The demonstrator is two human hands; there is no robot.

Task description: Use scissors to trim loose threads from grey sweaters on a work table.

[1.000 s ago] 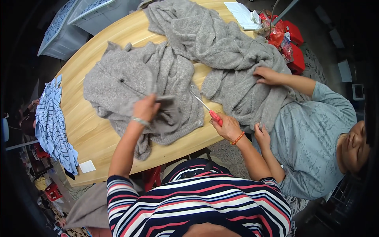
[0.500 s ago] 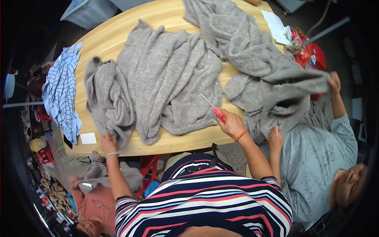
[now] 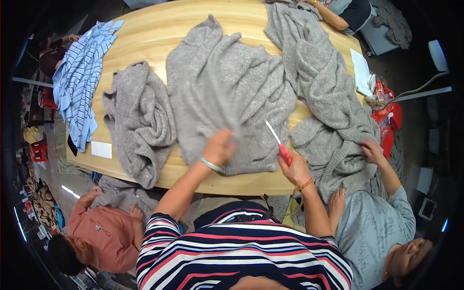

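A grey knitted garment (image 3: 251, 92) lies spread and creased in front of me on the wooden table (image 3: 232, 19). My left hand (image 3: 221, 147), with a pale bangle at the wrist, is over its lower part; motion smears the fingers, so their grip is unclear. The cloth beside that hand is blurred too. My right hand (image 3: 295, 170), wearing an orange bead bracelet, is closed around a red-handled tool (image 3: 284, 152) with a slim pointed metal blade. The blade points up and left over the garment's right side. Whether it has one blade or two I cannot tell.
Another grey garment (image 3: 140, 121) lies bunched to the left, beside a white paper (image 3: 101, 150) and a blue striped garment (image 3: 79, 82). More grey knitwear (image 3: 319, 67) covers the right side, where a co-worker's hand (image 3: 373, 151) rests. Co-workers sit on both sides; another is at the far right.
My left hand has left the bunched garment on the left and moved right, over the middle garment. The co-worker at right has lowered the raised cloth. The view has shifted.
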